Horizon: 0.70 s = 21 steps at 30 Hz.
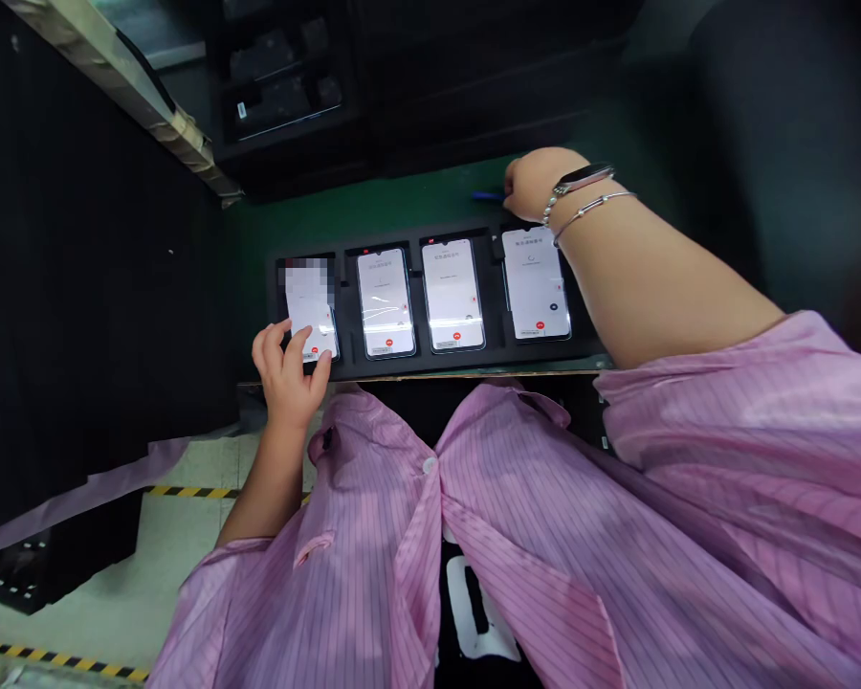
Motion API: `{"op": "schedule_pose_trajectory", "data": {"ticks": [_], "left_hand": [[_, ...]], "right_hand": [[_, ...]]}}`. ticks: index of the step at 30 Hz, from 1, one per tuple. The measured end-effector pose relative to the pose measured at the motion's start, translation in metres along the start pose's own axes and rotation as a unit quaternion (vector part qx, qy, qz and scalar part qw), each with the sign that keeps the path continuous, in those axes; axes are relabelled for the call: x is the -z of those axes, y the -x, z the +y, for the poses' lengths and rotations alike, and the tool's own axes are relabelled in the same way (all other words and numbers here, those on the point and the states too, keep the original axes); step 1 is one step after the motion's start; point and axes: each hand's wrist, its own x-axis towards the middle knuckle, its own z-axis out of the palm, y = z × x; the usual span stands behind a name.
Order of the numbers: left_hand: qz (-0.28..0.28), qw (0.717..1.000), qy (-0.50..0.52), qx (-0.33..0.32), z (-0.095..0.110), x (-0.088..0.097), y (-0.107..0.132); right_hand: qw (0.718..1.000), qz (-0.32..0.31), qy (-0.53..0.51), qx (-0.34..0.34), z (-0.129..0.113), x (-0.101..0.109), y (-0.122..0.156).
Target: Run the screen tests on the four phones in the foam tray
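Several smartphones lie face up in a row in a black tray [420, 366], their lit white screens each showing a red round button near the bottom. My left hand [287, 375] is open, fingers spread over the lower part of the leftmost phone [305, 297]; I cannot tell whether the fingertips touch the glass. Beyond the rightmost phone [535, 287], my right hand [538, 182] is closed, with a thin blue pen-like stick [486, 196] jutting out to its left. Its fingers are mostly hidden behind the hand. Between these lie a second phone [386, 301] and a third [453, 295].
The tray rests on a green work surface [316, 215] near its front edge. Another black tray [279, 110] with dark pieces stands at the back left, beside a taped slanting post [136, 96]. Dark panels [78, 268] close off the left side.
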Motion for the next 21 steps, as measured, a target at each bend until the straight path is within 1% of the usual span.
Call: {"op": "schedule_pose_trajectory", "data": {"ticks": [1,3,5,6,7,8,9,10,12,13,14,15,17,18,19,21], "left_hand": [[0.005,1.0,0.008,0.008,0.005,0.003,0.0],[0.016,0.999,0.044,0.008,0.02,0.011,-0.003],[0.003,0.994,0.108,-0.021,0.045,0.018,-0.011],[-0.02,0.988,0.147,-0.047,0.059,0.021,-0.016],[-0.053,0.978,0.185,-0.077,0.074,0.023,-0.022],[-0.095,0.966,0.216,-0.109,0.089,0.025,-0.028],[-0.147,0.95,0.236,-0.142,0.104,0.025,-0.033],[-0.197,0.932,0.245,-0.181,0.116,0.025,-0.037],[-0.276,0.893,0.24,-0.261,0.136,0.022,-0.043],[-0.3,0.875,0.233,-0.301,0.143,0.019,-0.043],[-0.315,0.858,0.228,-0.335,0.148,0.016,-0.043],[-0.324,0.845,0.225,-0.361,0.151,0.013,-0.042],[-0.335,0.828,0.22,-0.391,0.152,0.01,-0.041],[-0.336,0.828,0.217,-0.393,0.149,0.01,-0.041],[-0.331,0.835,0.212,-0.386,0.145,0.011,-0.041],[-0.3,0.865,0.199,-0.349,0.133,0.014,-0.044]], "right_hand": [[1.0,0.006,0.008,-0.002,-0.003,0.002,0.008],[0.999,0.04,0.015,0.001,-0.012,0.009,0.037],[0.995,0.094,-0.022,0.024,-0.024,0.016,0.078],[0.99,0.122,-0.06,0.041,-0.032,0.018,0.102],[0.965,0.152,-0.192,0.098,-0.039,0.018,0.126],[0.916,0.144,-0.332,0.173,-0.046,0.017,0.151],[0.871,0.085,-0.427,0.229,-0.052,0.014,0.174],[0.835,0.028,-0.482,0.265,-0.057,0.009,0.194],[0.791,-0.064,-0.54,0.281,-0.065,-0.002,0.227],[0.786,-0.098,-0.542,0.279,-0.066,-0.007,0.239],[0.793,-0.113,-0.536,0.268,-0.067,-0.011,0.248],[0.804,-0.119,-0.523,0.256,-0.066,-0.014,0.255],[0.824,-0.111,-0.507,0.228,-0.058,-0.016,0.265],[0.826,-0.09,-0.52,0.2,-0.051,-0.015,0.268],[0.822,-0.057,-0.543,0.161,-0.041,-0.014,0.269],[0.807,0.039,-0.586,0.066,-0.016,-0.011,0.265]]}}
